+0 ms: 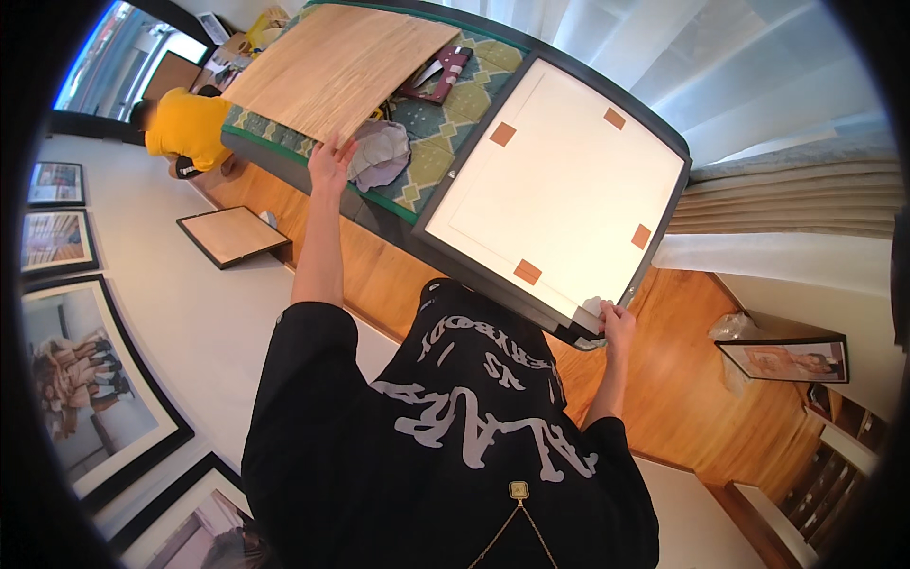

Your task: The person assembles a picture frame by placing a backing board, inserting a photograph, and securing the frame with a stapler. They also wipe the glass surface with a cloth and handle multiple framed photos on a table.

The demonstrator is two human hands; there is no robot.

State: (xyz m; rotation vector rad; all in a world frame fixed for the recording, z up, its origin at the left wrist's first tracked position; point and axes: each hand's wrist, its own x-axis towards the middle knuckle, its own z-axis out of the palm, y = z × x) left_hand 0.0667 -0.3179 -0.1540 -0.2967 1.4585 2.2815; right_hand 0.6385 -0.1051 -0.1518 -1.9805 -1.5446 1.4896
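Note:
At the far left, my left hand (pixel 332 161) grips the near corner of a flat wooden board (pixel 346 66), which lies tilted over the table. To the right, a black picture frame (pixel 687 152) rests face down, with a white backing sheet (pixel 569 180) and several brown tape patches (pixel 502 134) inside it. My right hand (pixel 618 322) is closed at the frame's near right corner, its fingers on a small crumpled whitish piece (pixel 592 306). Beside the board lie a crumpled grey cloth item (pixel 381 156) and a maroon tool (pixel 450 76).
A patterned green cloth (pixel 431 171) covers the table. A person in a yellow shirt (pixel 190 123) crouches at the far left. Another framed panel (pixel 232 235) lies low beside the left wall, where framed pictures (pixel 95 379) stand. A framed picture (pixel 787 360) leans at the right, below curtains (pixel 787 204).

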